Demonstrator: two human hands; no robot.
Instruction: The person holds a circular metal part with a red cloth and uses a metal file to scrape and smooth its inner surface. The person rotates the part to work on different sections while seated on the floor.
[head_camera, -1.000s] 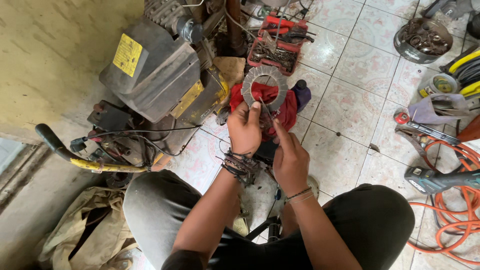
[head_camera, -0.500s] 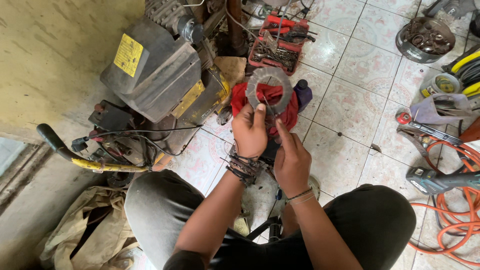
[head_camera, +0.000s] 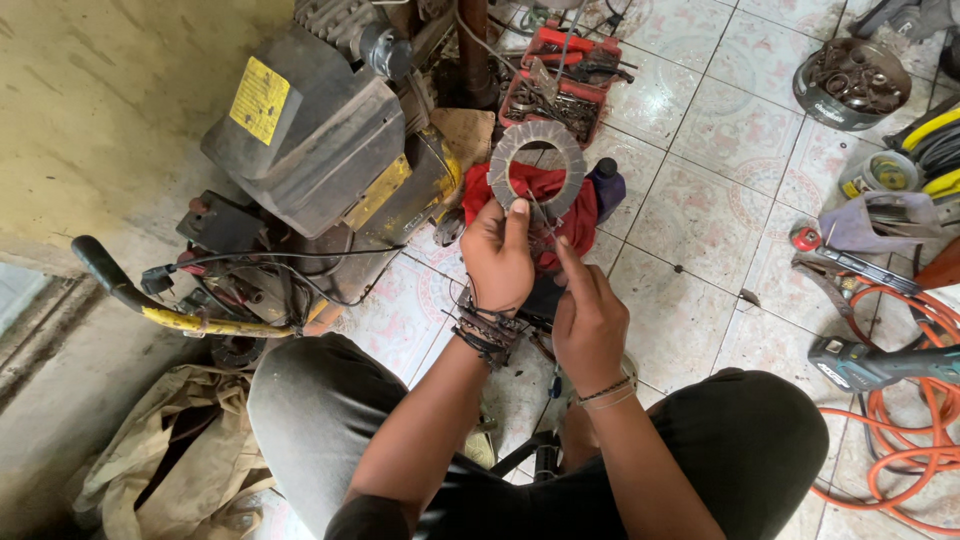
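Head view: left hand (head_camera: 497, 258) clamped on lower edge of grey friction ring (head_camera: 538, 168), thumb across its face, ring held upright and flat toward camera, above red cloth (head_camera: 545, 205) on tiled floor (head_camera: 700, 225). Right hand (head_camera: 588, 318) just beside and below left, fingers pinched together on thin metal pick (head_camera: 541, 212), tip touching ring's inner edge near left thumb. Braided bands on left wrist, thin bands on right. Dark bottle (head_camera: 606, 186) just beside cloth on right side. Red tool tray (head_camera: 562, 80) full of bits beyond ring. Grey engine with yellow label (head_camera: 300, 140) to left, against yellow wall, cables trailing below. Black-gripped yellow handle (head_camera: 150, 300) low left. Round tin of metal parts (head_camera: 850, 75) top right. Orange hose (head_camera: 900, 400) coiled at right edge, dark power tool (head_camera: 870, 362) lying across it. Grey rag (head_camera: 880, 222) near right edge. Beige sack (head_camera: 170, 470) bottom left, beside knee. Both knees in dark trousers framing bottom.
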